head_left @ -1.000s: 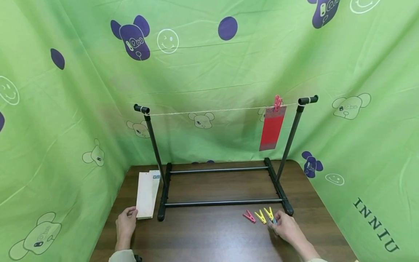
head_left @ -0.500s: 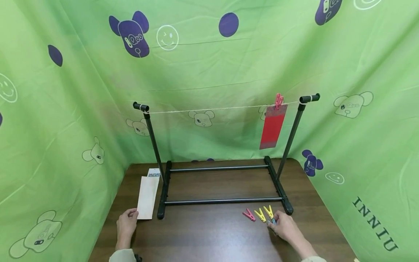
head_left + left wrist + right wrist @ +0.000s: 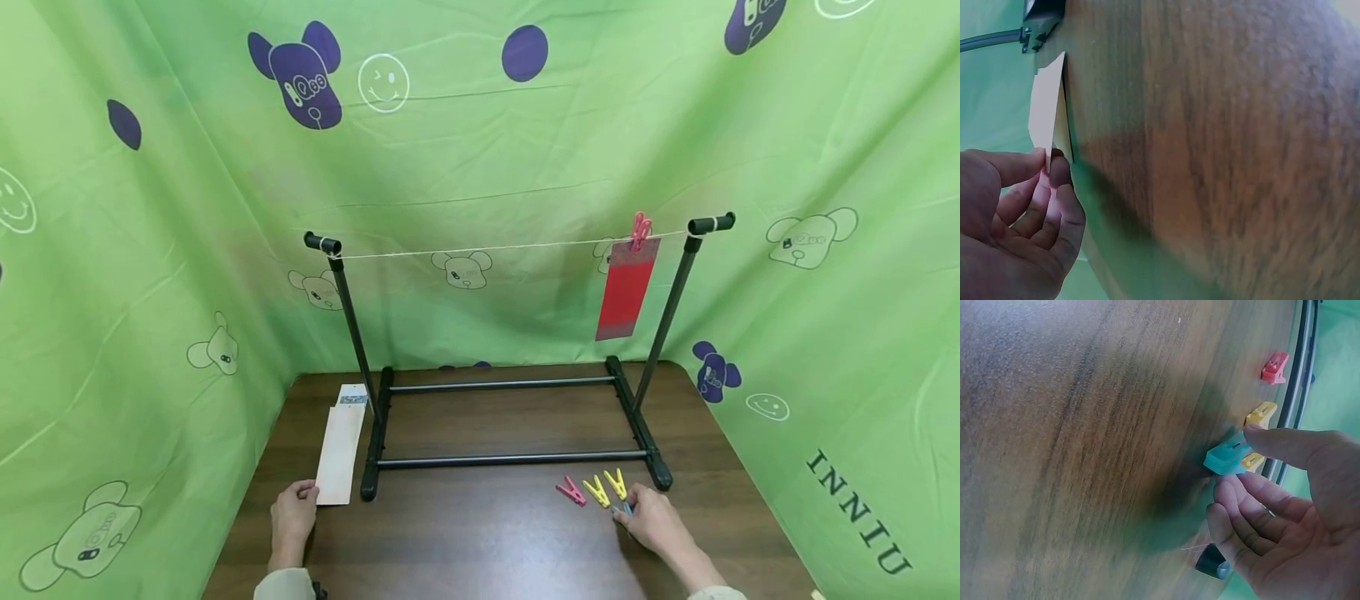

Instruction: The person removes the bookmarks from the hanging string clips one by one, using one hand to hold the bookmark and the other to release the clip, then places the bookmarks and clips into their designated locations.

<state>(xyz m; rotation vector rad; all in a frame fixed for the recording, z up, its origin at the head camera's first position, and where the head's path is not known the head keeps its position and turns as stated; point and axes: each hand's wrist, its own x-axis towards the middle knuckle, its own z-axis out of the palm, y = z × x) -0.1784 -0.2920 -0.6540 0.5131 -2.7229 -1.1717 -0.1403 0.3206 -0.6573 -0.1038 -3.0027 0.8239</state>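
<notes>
My left hand (image 3: 292, 517) pinches the near left corner of a plain off-white card (image 3: 339, 457) between thumb and forefinger. In the left wrist view that card (image 3: 1047, 103) tilts up at the held edge. Under it, the blue-patterned end of another card (image 3: 352, 395) sticks out. My right hand (image 3: 654, 518) pinches a blue clothespin (image 3: 1227, 454) between thumb and fingers, low over the table. Beside it lie two yellow clothespins (image 3: 596, 492) and a pink clothespin (image 3: 571, 491). A red card (image 3: 626, 292) hangs from the string (image 3: 510, 247) by a pink clothespin (image 3: 640, 232).
A black stand (image 3: 512, 461) with two uprights holds the string taut over the brown table (image 3: 480, 542). The stand's left foot is close to the cards, its right foot close to my right hand. Green printed cloth (image 3: 465, 167) encloses the table.
The held off-white card has shifted slightly right, and its far end has come nearer, showing more of the patterned card's end. My right hand stays nearly still on the blue clothespin.
</notes>
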